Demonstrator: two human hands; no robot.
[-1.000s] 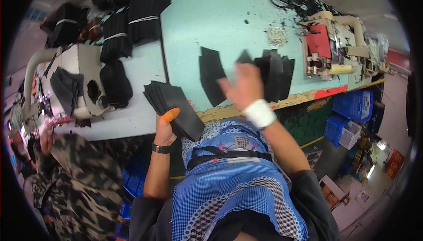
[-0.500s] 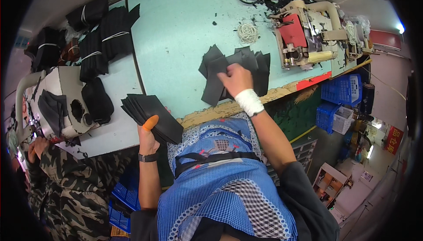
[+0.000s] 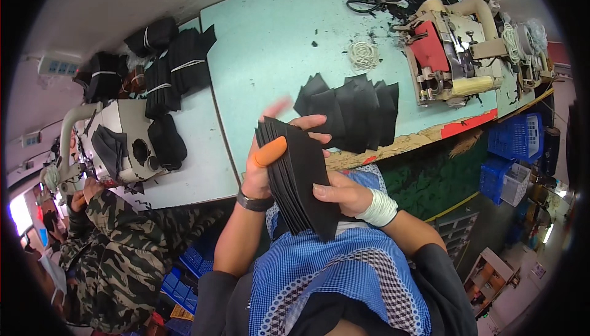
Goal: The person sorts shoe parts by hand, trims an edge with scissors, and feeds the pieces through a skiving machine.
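Observation:
Both my hands hold a thick stack of flat black cut pieces [image 3: 310, 179], leather-like or fabric, upright and tilted above my lap. My left hand [image 3: 255, 173] grips it from the left; an orange finger cot covers the thumb pressed on its edge, and the fingers reach around behind, one blurred. At the stack's right side, my right hand [image 3: 349, 196] pinches it, thumb on the front face and fingers hidden behind; a white wrapping covers that wrist. Just beyond, more black pieces [image 3: 362, 112] lie fanned out and overlapping on the light green table [image 3: 264, 47].
At the right stands a sewing-type machine [image 3: 458, 59] with a red plate. Scissors [image 3: 364, 1], a coil of cord [image 3: 364, 55] and black scraps lie far back. Tied black bundles [image 3: 187, 59] and another machine [image 3: 126, 139] are left, beside a person in camouflage [image 3: 123, 231].
My right hand has left the fanned pieces on the table and come back to grip the stack. My left hand has raised the stack and brought it right, in front of me.

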